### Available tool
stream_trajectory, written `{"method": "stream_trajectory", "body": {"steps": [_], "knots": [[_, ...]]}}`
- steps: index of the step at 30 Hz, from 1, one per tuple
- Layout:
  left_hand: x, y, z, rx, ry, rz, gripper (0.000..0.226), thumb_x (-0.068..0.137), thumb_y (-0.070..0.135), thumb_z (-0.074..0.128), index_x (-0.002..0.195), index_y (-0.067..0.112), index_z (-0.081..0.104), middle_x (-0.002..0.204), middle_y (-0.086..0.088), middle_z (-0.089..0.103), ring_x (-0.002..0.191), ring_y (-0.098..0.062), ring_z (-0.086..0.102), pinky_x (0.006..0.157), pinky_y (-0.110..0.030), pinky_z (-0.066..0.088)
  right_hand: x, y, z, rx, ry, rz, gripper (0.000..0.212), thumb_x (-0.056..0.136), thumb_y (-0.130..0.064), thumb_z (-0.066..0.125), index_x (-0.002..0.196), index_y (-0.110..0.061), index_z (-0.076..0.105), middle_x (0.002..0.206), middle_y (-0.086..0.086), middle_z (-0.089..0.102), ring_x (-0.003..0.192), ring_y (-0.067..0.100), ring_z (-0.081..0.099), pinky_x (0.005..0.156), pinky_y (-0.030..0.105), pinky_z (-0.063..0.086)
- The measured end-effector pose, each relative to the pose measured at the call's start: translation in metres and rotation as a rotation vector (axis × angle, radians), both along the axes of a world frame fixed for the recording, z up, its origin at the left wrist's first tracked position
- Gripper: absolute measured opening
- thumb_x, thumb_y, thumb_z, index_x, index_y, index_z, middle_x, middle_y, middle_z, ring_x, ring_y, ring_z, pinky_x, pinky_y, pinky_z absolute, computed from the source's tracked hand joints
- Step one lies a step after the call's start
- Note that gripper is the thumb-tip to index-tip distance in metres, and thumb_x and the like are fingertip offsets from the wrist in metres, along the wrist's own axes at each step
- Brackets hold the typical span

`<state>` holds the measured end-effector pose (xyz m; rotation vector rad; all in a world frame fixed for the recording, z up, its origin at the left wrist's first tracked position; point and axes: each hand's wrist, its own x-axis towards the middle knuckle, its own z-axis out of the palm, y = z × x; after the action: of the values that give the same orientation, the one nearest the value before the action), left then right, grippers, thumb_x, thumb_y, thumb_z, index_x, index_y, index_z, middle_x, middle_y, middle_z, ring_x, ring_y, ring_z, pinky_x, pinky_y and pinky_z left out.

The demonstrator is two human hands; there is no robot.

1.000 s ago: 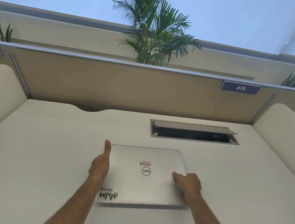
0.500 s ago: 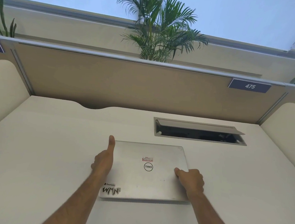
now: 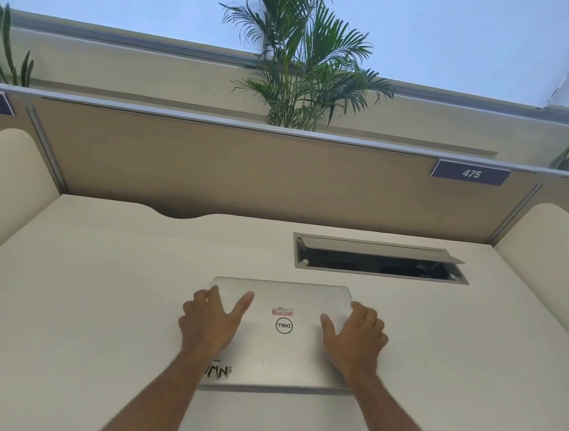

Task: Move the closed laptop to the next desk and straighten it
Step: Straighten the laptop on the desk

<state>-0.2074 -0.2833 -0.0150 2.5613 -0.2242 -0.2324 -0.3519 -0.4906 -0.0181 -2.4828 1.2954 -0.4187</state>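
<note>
A closed silver laptop [image 3: 281,349] lies flat on the white desk [image 3: 96,302], its edges roughly parallel to the desk's back. It has a round logo, a small red label and a black-and-white sticker at the near left corner. My left hand [image 3: 210,322] sits on its left side, fingers over the edge near the far corner and thumb spread on the lid. On the opposite edge, my right hand [image 3: 355,338] holds it the same way.
An open cable hatch [image 3: 379,258] is set in the desk just behind the laptop to the right. A tan partition [image 3: 245,170] with a "475" plate [image 3: 471,173] closes the back. Rounded cream dividers [image 3: 3,184] [image 3: 554,259] flank the desk. A palm plant [image 3: 300,62] stands behind.
Both hands have slid forward along the laptop's sides and spread their fingers. The laptop has turned slightly and now lies squarer to the desk.
</note>
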Motion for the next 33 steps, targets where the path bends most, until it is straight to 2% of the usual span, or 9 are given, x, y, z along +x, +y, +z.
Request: {"method": "stream_trajectory", "body": {"steps": [3, 5, 8, 11, 16, 20, 24, 29, 33], "knots": [[-0.012, -0.007, 0.001, 0.082, -0.262, -0.194, 0.099, 0.077, 0.085, 0.028, 0.144, 0.015, 0.046, 0.147, -0.009, 0.048, 0.131, -0.033, 0.044, 0.105, -0.048, 0.04, 0.009, 0.005, 0.0, -0.101, -0.094, 0.248, 0.07, 0.087, -0.053, 0.066, 0.139, -0.009, 0.051, 0.139, 0.01, 0.053, 0.132, 0.031, 0.046, 0.11, 0.044, 0.035], [-0.019, -0.014, 0.003, 0.113, -0.329, -0.309, 0.104, 0.075, 0.085, 0.019, 0.146, 0.014, 0.046, 0.15, -0.009, 0.048, 0.137, -0.031, 0.043, 0.11, -0.047, 0.037, 0.015, 0.009, 0.0, -0.14, -0.053, 0.387, 0.077, 0.09, -0.056, 0.06, 0.147, -0.006, 0.046, 0.15, 0.013, 0.047, 0.143, 0.031, 0.038, 0.12, 0.044, 0.027], [-0.029, -0.021, 0.001, 0.139, -0.371, -0.442, 0.105, 0.08, 0.083, 0.013, 0.145, 0.008, 0.048, 0.152, -0.013, 0.048, 0.142, -0.034, 0.042, 0.116, -0.055, 0.033, 0.02, 0.014, -0.007, -0.115, 0.063, 0.537, 0.089, 0.096, -0.064, 0.043, 0.16, -0.007, 0.018, 0.169, 0.011, 0.013, 0.158, 0.028, 0.007, 0.128, 0.043, 0.001], [-0.036, -0.022, -0.007, 0.189, -0.38, -0.503, 0.1, 0.084, 0.079, 0.015, 0.15, 0.008, 0.039, 0.159, -0.014, 0.037, 0.148, -0.035, 0.032, 0.12, -0.058, 0.02, 0.021, 0.019, -0.017, -0.123, 0.151, 0.595, 0.091, 0.097, -0.066, 0.031, 0.16, -0.01, -0.004, 0.169, 0.007, -0.012, 0.157, 0.024, -0.014, 0.126, 0.043, -0.013], [-0.042, -0.015, -0.014, 0.24, -0.374, -0.515, 0.098, 0.087, 0.077, 0.016, 0.152, 0.006, 0.035, 0.161, -0.013, 0.033, 0.149, -0.034, 0.029, 0.122, -0.052, 0.005, 0.015, 0.023, -0.028, -0.156, 0.187, 0.612, 0.094, 0.096, -0.07, 0.022, 0.159, -0.009, -0.01, 0.168, 0.008, -0.016, 0.155, 0.022, -0.02, 0.123, 0.04, -0.018], [-0.045, -0.013, -0.015, 0.248, -0.386, -0.529, 0.097, 0.09, 0.074, 0.009, 0.146, 0.004, 0.046, 0.154, -0.016, 0.044, 0.143, -0.036, 0.041, 0.115, -0.05, 0.011, 0.014, 0.023, -0.03, -0.152, 0.193, 0.613, 0.095, 0.096, -0.07, 0.024, 0.159, -0.007, -0.009, 0.168, 0.009, -0.015, 0.155, 0.022, -0.02, 0.12, 0.037, -0.023], [-0.047, -0.013, -0.013, 0.247, -0.392, -0.534, 0.097, 0.09, 0.074, 0.006, 0.146, 0.005, 0.046, 0.155, -0.016, 0.043, 0.143, -0.037, 0.04, 0.115, -0.05, 0.01, 0.013, 0.024, -0.028, -0.154, 0.218, 0.61, 0.096, 0.094, -0.072, 0.02, 0.158, -0.009, -0.013, 0.168, 0.008, -0.018, 0.154, 0.022, -0.023, 0.12, 0.037, -0.024], [-0.04, -0.014, -0.006, 0.255, -0.405, -0.536, 0.1, 0.086, 0.077, 0.006, 0.153, 0.008, 0.034, 0.163, -0.014, 0.026, 0.15, -0.036, 0.025, 0.12, -0.052, 0.002, 0.014, 0.022, -0.019, -0.154, 0.214, 0.577, 0.095, 0.088, -0.078, 0.009, 0.149, -0.015, -0.027, 0.166, 0.005, -0.023, 0.153, 0.021, -0.026, 0.123, 0.042, -0.018], [-0.031, -0.018, 0.008, 0.263, -0.433, -0.521, 0.101, 0.085, 0.078, 0.003, 0.157, 0.01, 0.02, 0.166, -0.011, 0.011, 0.154, -0.033, 0.01, 0.123, -0.054, 0.003, 0.022, 0.019, -0.001, -0.167, 0.176, 0.563, 0.102, 0.085, -0.082, 0.007, 0.157, -0.014, -0.017, 0.165, 0.006, -0.024, 0.154, 0.025, -0.023, 0.126, 0.046, -0.015]]}}
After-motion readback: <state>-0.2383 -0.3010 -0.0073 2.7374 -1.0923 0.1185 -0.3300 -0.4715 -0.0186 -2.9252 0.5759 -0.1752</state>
